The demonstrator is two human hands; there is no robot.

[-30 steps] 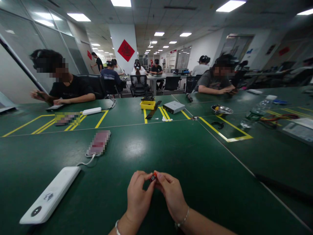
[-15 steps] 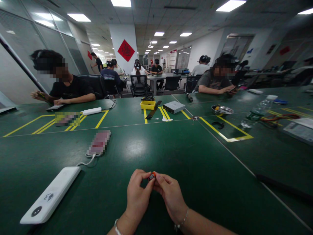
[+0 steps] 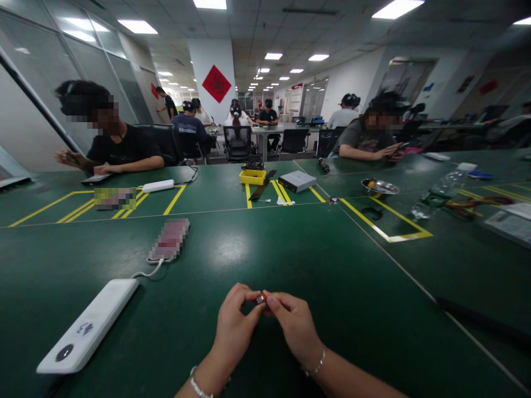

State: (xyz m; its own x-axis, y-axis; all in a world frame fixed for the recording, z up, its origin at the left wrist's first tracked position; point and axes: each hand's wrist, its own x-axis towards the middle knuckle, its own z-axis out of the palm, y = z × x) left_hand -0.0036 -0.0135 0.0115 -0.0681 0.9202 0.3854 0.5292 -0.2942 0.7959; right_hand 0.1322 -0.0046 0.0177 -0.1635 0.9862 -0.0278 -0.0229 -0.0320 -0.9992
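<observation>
Just above the green table [image 3: 178,309], a small red-orange and silver piece [image 3: 260,299] is pinched between the fingertips of both hands. It is too small to name its kind. My left hand [image 3: 235,315] is closed on its left side, thumb below and forefinger above. From the right, my right hand [image 3: 293,320] grips the orange end between thumb and forefinger. Fingers cover part of the piece, and both wrists wear a bracelet.
A white power bank [image 3: 89,326] lies at left, cabled to a phone [image 3: 169,241]. Farther off are a yellow tray [image 3: 253,177], a grey box [image 3: 297,181], a metal bowl [image 3: 385,188] and a plastic bottle [image 3: 442,190]. People sit across the table.
Both hands stay together on the small piece, which has turned slightly and shows more of its silver face. The whole view has shifted a little.
</observation>
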